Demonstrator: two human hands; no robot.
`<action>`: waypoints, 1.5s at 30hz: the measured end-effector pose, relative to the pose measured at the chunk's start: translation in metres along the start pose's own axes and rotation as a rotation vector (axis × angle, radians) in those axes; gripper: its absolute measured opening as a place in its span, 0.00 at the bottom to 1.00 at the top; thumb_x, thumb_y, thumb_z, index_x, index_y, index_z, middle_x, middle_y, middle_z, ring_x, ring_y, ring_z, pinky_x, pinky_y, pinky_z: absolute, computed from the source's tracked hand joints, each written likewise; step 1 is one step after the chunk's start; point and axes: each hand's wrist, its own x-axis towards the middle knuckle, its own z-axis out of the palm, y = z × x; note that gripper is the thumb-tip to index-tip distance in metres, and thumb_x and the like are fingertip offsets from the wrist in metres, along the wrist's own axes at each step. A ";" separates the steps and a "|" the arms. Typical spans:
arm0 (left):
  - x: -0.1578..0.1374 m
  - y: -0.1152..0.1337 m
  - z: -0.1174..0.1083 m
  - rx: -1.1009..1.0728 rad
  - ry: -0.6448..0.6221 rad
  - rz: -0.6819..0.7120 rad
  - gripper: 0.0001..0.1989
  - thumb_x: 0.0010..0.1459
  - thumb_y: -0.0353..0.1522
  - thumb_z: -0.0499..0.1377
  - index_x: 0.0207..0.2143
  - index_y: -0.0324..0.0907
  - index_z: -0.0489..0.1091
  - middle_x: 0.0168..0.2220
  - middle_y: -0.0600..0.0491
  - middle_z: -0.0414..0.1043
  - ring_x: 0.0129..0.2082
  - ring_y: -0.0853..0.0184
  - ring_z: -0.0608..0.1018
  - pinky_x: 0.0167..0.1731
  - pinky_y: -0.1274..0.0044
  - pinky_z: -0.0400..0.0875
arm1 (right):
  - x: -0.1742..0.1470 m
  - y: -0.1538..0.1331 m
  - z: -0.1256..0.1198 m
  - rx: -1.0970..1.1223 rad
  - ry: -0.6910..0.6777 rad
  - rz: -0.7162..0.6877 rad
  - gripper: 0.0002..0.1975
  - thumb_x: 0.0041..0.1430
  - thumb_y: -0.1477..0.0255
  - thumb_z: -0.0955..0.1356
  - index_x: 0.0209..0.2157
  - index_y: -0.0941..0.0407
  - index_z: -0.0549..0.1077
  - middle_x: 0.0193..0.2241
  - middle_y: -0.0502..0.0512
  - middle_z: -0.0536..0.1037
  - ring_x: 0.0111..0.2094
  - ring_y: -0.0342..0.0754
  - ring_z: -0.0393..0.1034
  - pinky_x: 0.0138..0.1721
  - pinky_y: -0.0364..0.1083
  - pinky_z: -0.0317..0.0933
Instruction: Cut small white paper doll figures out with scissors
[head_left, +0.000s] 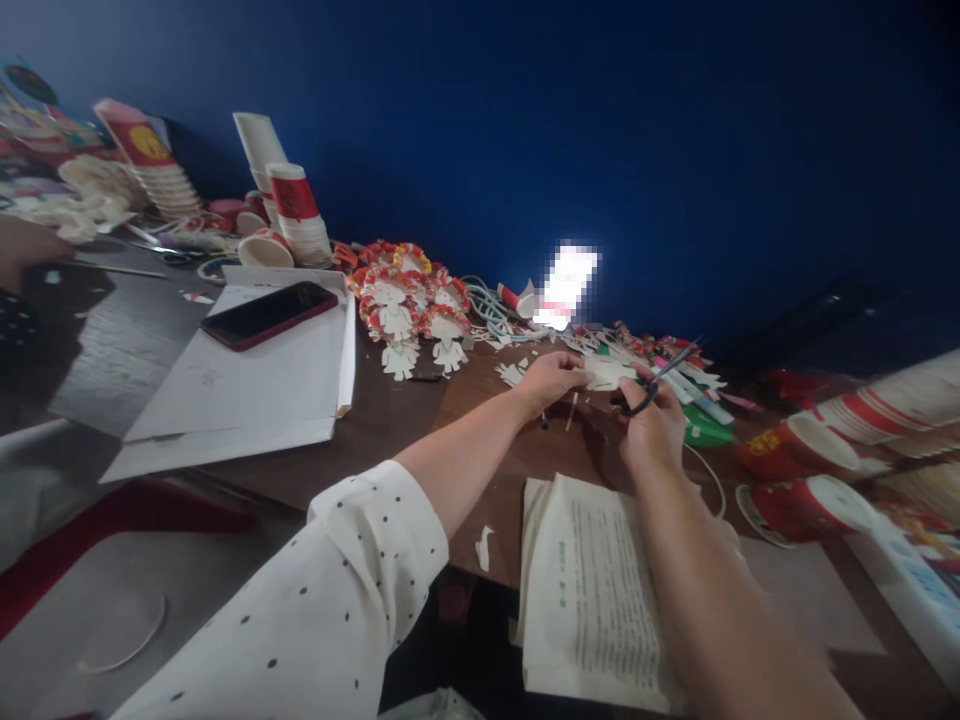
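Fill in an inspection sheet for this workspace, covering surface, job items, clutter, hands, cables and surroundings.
Surface: brown table, bare in patches, with a paper scrap near its front edge.
Job items: white paper piece and scissors; finished-looking paper figures grouped to the left.
Clutter: phone on a white box, stacked paper cups, printed sheets.
Hands: left hand holds the paper piece; right hand holds the scissors.
Cables: pale coiled cable beside the figures.
Surroundings: dark blue wall behind; part of another person's arm at the left edge.
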 end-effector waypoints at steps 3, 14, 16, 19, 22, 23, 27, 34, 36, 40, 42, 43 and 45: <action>-0.001 -0.002 -0.001 0.149 -0.037 0.032 0.09 0.50 0.27 0.68 0.29 0.39 0.70 0.23 0.57 0.70 0.23 0.73 0.71 0.32 0.77 0.69 | 0.000 0.000 -0.001 0.010 -0.001 0.014 0.18 0.38 0.66 0.77 0.35 0.54 0.79 0.25 0.44 0.75 0.23 0.40 0.64 0.19 0.38 0.53; 0.007 -0.010 -0.003 -0.013 -0.033 0.080 0.12 0.47 0.33 0.72 0.32 0.38 0.75 0.26 0.55 0.75 0.26 0.72 0.73 0.37 0.77 0.69 | -0.006 -0.002 0.001 -0.034 -0.136 -0.017 0.19 0.41 0.66 0.77 0.38 0.54 0.79 0.24 0.45 0.75 0.24 0.40 0.66 0.23 0.39 0.58; 0.008 -0.010 -0.002 -0.063 -0.010 0.065 0.13 0.45 0.33 0.73 0.30 0.37 0.75 0.25 0.56 0.74 0.25 0.74 0.72 0.35 0.78 0.69 | -0.009 -0.004 0.002 -0.060 -0.171 0.002 0.18 0.42 0.66 0.77 0.38 0.54 0.80 0.24 0.45 0.76 0.24 0.40 0.67 0.23 0.39 0.59; 0.008 -0.008 -0.002 -0.161 -0.012 0.023 0.14 0.45 0.32 0.74 0.30 0.36 0.74 0.23 0.56 0.73 0.24 0.73 0.72 0.35 0.77 0.70 | -0.010 -0.004 0.003 -0.067 -0.218 0.038 0.19 0.41 0.65 0.78 0.38 0.53 0.80 0.23 0.45 0.76 0.24 0.41 0.68 0.24 0.40 0.61; 0.007 -0.004 -0.001 -0.259 -0.048 -0.014 0.15 0.45 0.31 0.74 0.32 0.35 0.74 0.24 0.54 0.74 0.26 0.72 0.75 0.37 0.76 0.72 | -0.010 -0.002 0.004 -0.019 -0.221 0.059 0.20 0.41 0.64 0.78 0.38 0.53 0.79 0.24 0.45 0.76 0.24 0.42 0.69 0.23 0.40 0.61; 0.006 -0.003 -0.001 -0.284 -0.061 -0.024 0.16 0.45 0.31 0.74 0.32 0.34 0.73 0.25 0.54 0.75 0.27 0.72 0.76 0.37 0.75 0.72 | -0.009 -0.001 0.004 0.000 -0.208 0.067 0.20 0.40 0.64 0.78 0.38 0.53 0.79 0.24 0.45 0.76 0.24 0.41 0.69 0.22 0.39 0.60; 0.002 0.001 0.002 -0.324 -0.080 -0.064 0.18 0.43 0.30 0.75 0.33 0.35 0.71 0.28 0.53 0.76 0.28 0.72 0.77 0.40 0.74 0.73 | -0.006 0.000 0.003 0.089 -0.162 0.152 0.23 0.40 0.66 0.78 0.41 0.53 0.78 0.22 0.44 0.75 0.22 0.41 0.67 0.20 0.39 0.58; -0.002 -0.004 0.005 -0.274 -0.072 -0.050 0.16 0.43 0.31 0.74 0.34 0.37 0.75 0.31 0.52 0.78 0.29 0.71 0.77 0.40 0.75 0.72 | -0.004 0.009 0.002 0.089 -0.196 0.137 0.25 0.40 0.64 0.79 0.42 0.54 0.77 0.25 0.44 0.76 0.25 0.41 0.68 0.25 0.40 0.63; 0.000 -0.006 0.005 -0.257 -0.050 -0.045 0.17 0.41 0.32 0.75 0.33 0.36 0.75 0.30 0.53 0.77 0.28 0.72 0.76 0.38 0.76 0.71 | -0.005 0.012 0.002 0.067 -0.210 0.132 0.25 0.39 0.63 0.80 0.41 0.54 0.77 0.25 0.44 0.76 0.25 0.41 0.68 0.27 0.41 0.63; 0.002 -0.008 0.004 -0.252 -0.049 -0.045 0.19 0.39 0.33 0.76 0.31 0.36 0.73 0.27 0.54 0.75 0.25 0.73 0.74 0.35 0.77 0.69 | -0.008 0.011 0.002 0.028 -0.277 0.109 0.20 0.40 0.61 0.80 0.34 0.55 0.77 0.24 0.44 0.75 0.24 0.41 0.66 0.26 0.40 0.62; 0.002 -0.007 0.004 -0.244 -0.062 -0.049 0.18 0.41 0.34 0.76 0.30 0.36 0.73 0.25 0.55 0.74 0.24 0.73 0.73 0.32 0.78 0.69 | -0.010 0.009 0.002 0.020 -0.333 0.109 0.18 0.41 0.61 0.80 0.32 0.55 0.77 0.23 0.44 0.74 0.23 0.40 0.65 0.25 0.40 0.61; 0.002 -0.006 0.004 -0.244 -0.067 -0.048 0.17 0.42 0.34 0.75 0.30 0.36 0.72 0.24 0.55 0.74 0.23 0.73 0.73 0.31 0.78 0.69 | -0.010 0.009 0.002 0.024 -0.359 0.118 0.18 0.42 0.61 0.80 0.32 0.55 0.78 0.23 0.44 0.74 0.22 0.40 0.65 0.24 0.40 0.60; 0.001 -0.004 0.003 -0.253 -0.053 -0.041 0.16 0.43 0.33 0.75 0.30 0.37 0.72 0.23 0.55 0.73 0.22 0.73 0.72 0.29 0.78 0.68 | -0.011 0.008 0.002 0.033 -0.392 0.150 0.20 0.42 0.60 0.80 0.35 0.54 0.79 0.24 0.44 0.75 0.21 0.39 0.64 0.22 0.40 0.58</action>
